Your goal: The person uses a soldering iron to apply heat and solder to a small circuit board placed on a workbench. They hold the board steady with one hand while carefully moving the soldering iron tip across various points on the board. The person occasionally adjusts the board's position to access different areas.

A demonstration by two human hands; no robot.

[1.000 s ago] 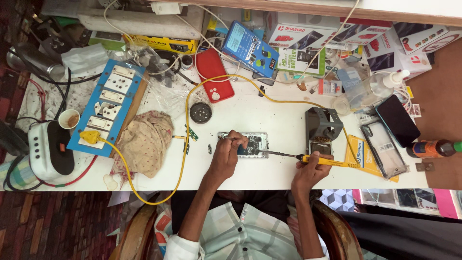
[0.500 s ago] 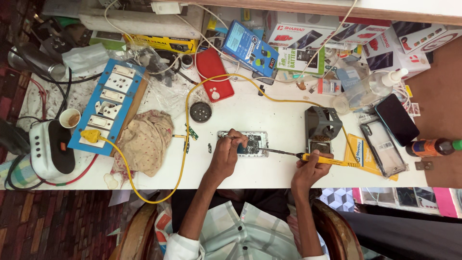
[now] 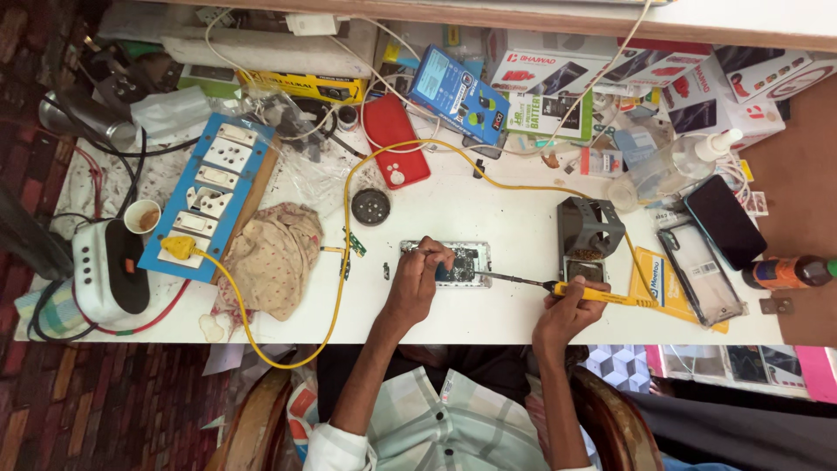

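Pinched at our left hand (image 3: 417, 277), the grip presses fingertips onto the opened phone (image 3: 446, 263) lying mid-desk; our right hand (image 3: 567, 307) has its grip clamped around the yellow soldering iron (image 3: 593, 295), tip touching the phone's right edge. Since the earlier frames we see hardly any change: both hands stay put. From the left, the white desk (image 3: 488, 314) carries a blue switch board (image 3: 207, 196), a crumpled cloth (image 3: 272, 257), a red phone (image 3: 397, 153) and boxes along the back; red-brown brick floor shows at far left.
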